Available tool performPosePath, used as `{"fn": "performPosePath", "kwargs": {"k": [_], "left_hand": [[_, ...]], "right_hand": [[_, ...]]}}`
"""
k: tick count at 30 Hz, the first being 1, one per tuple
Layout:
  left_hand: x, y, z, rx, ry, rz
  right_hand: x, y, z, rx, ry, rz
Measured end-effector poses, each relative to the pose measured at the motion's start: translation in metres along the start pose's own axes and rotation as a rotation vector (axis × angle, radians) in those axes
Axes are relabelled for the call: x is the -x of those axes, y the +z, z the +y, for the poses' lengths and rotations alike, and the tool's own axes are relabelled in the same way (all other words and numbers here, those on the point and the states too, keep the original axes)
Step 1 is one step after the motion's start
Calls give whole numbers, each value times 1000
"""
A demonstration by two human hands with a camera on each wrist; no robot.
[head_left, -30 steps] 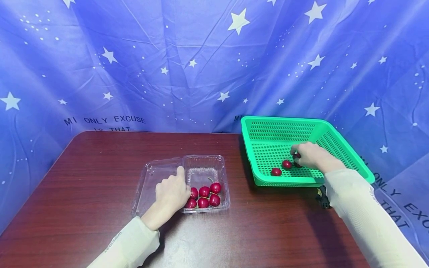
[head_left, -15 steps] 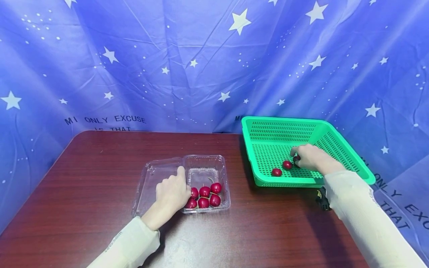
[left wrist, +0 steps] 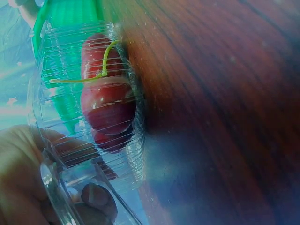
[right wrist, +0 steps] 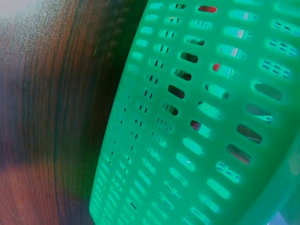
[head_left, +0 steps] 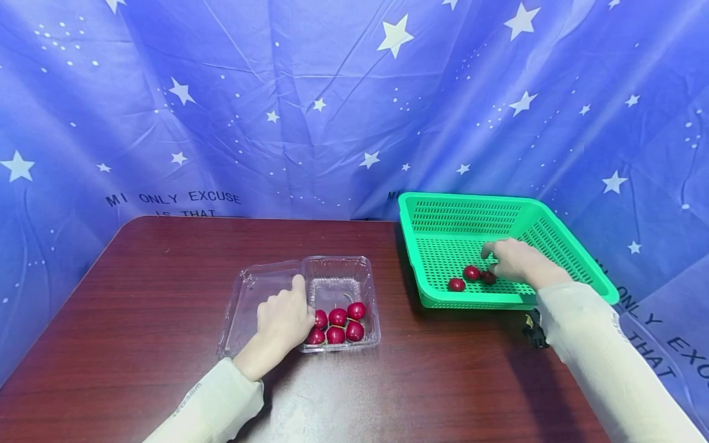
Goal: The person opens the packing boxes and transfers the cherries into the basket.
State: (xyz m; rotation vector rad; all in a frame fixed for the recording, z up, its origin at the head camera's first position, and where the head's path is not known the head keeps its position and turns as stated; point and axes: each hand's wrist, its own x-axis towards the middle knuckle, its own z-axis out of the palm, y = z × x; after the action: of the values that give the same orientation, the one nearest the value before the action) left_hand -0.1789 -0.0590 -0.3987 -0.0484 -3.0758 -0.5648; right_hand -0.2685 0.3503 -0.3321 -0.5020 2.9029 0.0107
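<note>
A clear plastic clamshell box (head_left: 378,320) lies with its lid (head_left: 244,301) folded out to the left. Several red cherries (head_left: 355,331) sit in its near half. My left hand (head_left: 284,317) grips the box at the hinge side. Through the ribbed wall in the left wrist view, cherries (left wrist: 108,105) and a green stem show. My right hand (head_left: 512,258) is inside the green basket (head_left: 471,198), thumb and forefinger apart. Three cherries lie in a row on the basket floor, the rightmost cherry (head_left: 487,277) just below the fingers. Only the basket's slotted wall (right wrist: 187,117) fills the right wrist view.
The dark red wooden table (head_left: 183,258) bears both containers, the box left of the basket. A blue star-patterned cloth (head_left: 299,123) hangs behind the table. A small black device (head_left: 534,330) shows under the right wrist.
A dark cherry that was between my right fingers now lies below them, beside the middle cherry, which has shifted slightly left. My left hand and the box stay still.
</note>
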Motion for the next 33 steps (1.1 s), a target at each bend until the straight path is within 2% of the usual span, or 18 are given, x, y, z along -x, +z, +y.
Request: {"fn": "performPosePath", "kwargs": {"k": [20, 33], "left_hand": [[0, 1, -1, -6, 6, 7], [0, 1, 0, -2, 5, 9]], "right_hand": [[0, -3, 3, 0, -8, 9], [-1, -14, -2, -45, 6, 2]]}}
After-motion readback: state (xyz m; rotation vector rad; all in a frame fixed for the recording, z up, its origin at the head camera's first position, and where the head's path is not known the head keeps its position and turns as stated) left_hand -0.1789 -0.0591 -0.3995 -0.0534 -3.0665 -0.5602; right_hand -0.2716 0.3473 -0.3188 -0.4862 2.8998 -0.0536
